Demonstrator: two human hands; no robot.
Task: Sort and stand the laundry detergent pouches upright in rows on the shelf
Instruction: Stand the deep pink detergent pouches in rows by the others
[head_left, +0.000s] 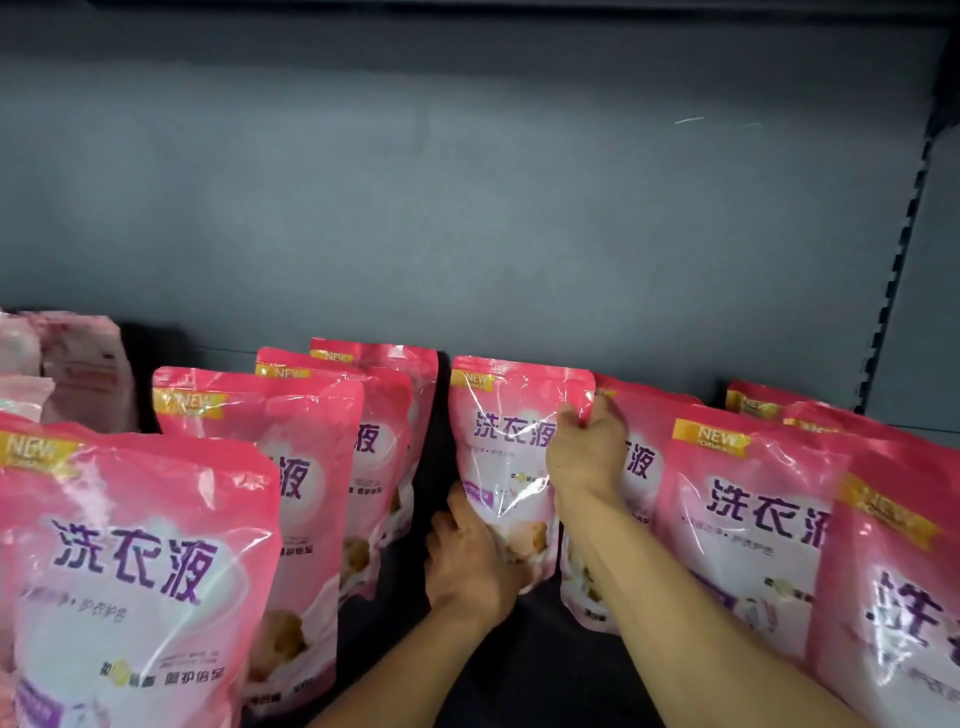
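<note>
A pink detergent pouch (511, 447) stands upright in the middle of the dark shelf (540, 654). My right hand (584, 452) grips its upper right edge. My left hand (470, 556) holds its lower left corner near the base. Left of it, a row of pink pouches (291, 467) runs from back to front, the nearest one (135, 561) large in view. Right of it stands another row of pouches (748, 519), one partly hidden behind my right forearm.
Paler pink packages (78, 364) sit at the far left. The grey back panel (467, 208) rises behind the pouches. A slotted upright post (893, 270) stands at the right. A dark gap of bare shelf lies between the two rows.
</note>
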